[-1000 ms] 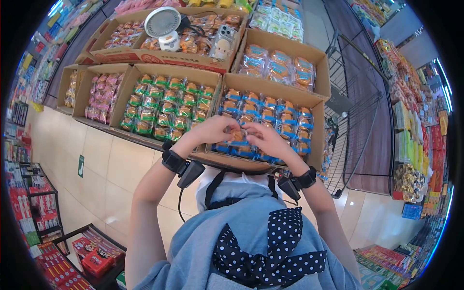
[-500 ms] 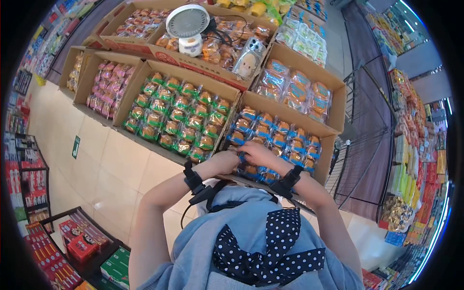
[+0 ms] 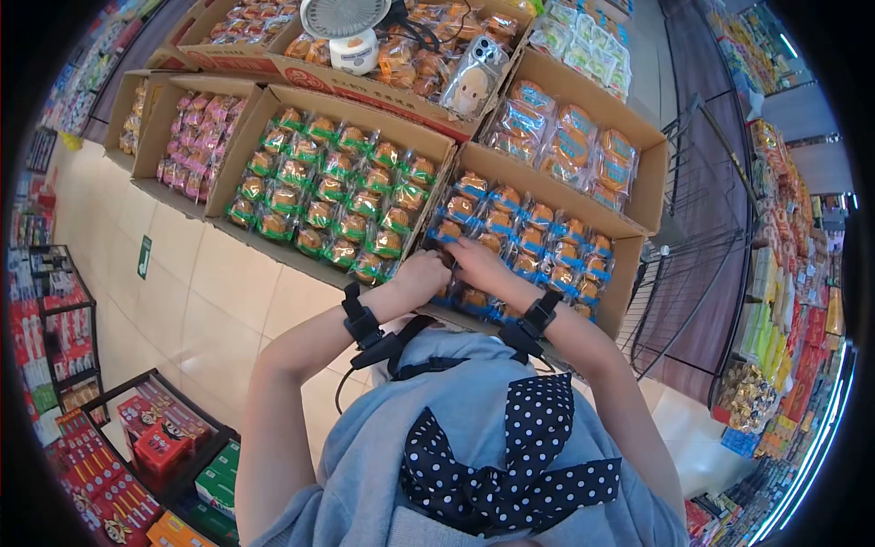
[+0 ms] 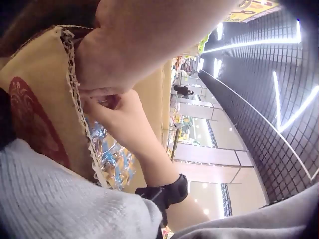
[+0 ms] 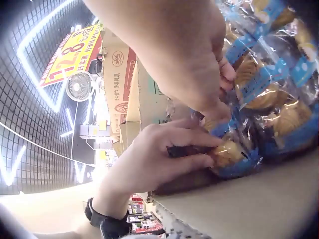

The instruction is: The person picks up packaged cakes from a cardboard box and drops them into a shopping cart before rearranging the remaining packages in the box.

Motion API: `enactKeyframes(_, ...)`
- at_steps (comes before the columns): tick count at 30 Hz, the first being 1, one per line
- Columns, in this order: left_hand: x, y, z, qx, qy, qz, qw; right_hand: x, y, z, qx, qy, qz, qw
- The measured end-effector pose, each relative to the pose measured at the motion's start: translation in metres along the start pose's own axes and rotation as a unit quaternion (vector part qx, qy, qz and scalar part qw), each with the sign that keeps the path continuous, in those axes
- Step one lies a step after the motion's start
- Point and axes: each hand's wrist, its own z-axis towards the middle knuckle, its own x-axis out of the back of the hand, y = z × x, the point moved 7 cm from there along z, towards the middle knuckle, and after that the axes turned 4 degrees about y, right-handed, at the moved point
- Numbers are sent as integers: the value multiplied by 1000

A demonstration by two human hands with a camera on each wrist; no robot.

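Note:
In the head view both hands are together at the near left corner of a cardboard box (image 3: 629, 273) of blue-banded packaged pastries (image 3: 531, 239). My left hand (image 5: 162, 154) reaches over the box edge. Its thumb and fingers pinch a clear-wrapped packaged pastry (image 5: 230, 155) with a blue band in the right wrist view. Close beside it, my right hand (image 3: 478, 264) has bent fingers (image 5: 228, 74) down among the packets. I cannot tell whether those fingers hold a packet. In the left wrist view, the left hand partly covers the right hand's fingertips.
Left stands a box of green-banded pastries (image 3: 319, 190), then pink packets (image 3: 196, 146). Behind are larger blue-labelled packs (image 3: 570, 141), a phone (image 3: 476, 77) and a small fan (image 3: 354, 46). A wire cart (image 3: 697, 228) stands right of the boxes.
Both hands moved from above the blue-banded packets to the box's near left corner, close together. The head view also shifted; since half a second ago the hands have barely moved.

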Motion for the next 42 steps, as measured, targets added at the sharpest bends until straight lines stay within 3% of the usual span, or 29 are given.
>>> enactKeyframes(3, -2, -1, -1, -19, 67, -13, 997, -6, 6, 6, -15, 24, -19, 999)
enactKeyframes(6, 3, -2, -4, -7, 74, -47, 996, -4, 9, 9, -17, 12, 9, 1000)
enactKeyframes(12, -5, -3, 3, 14, -5, -17, 1000, 7, 14, 14, -45, 45, 20, 998)
enactKeyframes(15, 14, -2, 8, 6, 116, 48, 992, -2, 20, 16, -22, 63, -33, 997)
enactKeyframes(21, -5, -3, 12, 0, 60, -8, 998, -2, 10, 8, 43, 75, -11, 996)
enactKeyframes(24, -9, -5, 13, 30, -2, -63, 998, 5, 10, 8, 46, 13, -12, 999)
enactKeyframes(27, -15, -14, 9, 53, 12, -129, 990, 33, 22, -7, 4, 66, 89, 994)
enactKeyframes(29, -10, -18, 7, 62, 27, -165, 984, 65, 27, -28, 2, 122, 86, 989)
enactKeyframes(31, 23, -11, 6, 85, 38, -192, 977, 92, 34, -56, -16, 187, 106, 976)
enactKeyframes(34, 50, -10, 8, 74, 139, -227, 961, 131, 34, -110, -90, 244, 119, 958)
enactKeyframes(37, 75, 3, 19, 93, 153, -242, 954, 146, 47, -166, -194, 287, 179, 921)
enactKeyframes(39, 77, 14, 32, 97, 145, -268, 948, 151, 58, -205, -207, 375, 163, 889)
enactKeyframes(42, 71, 45, 55, 41, 145, -271, 951, 149, 81, -264, -258, 478, 208, 814)
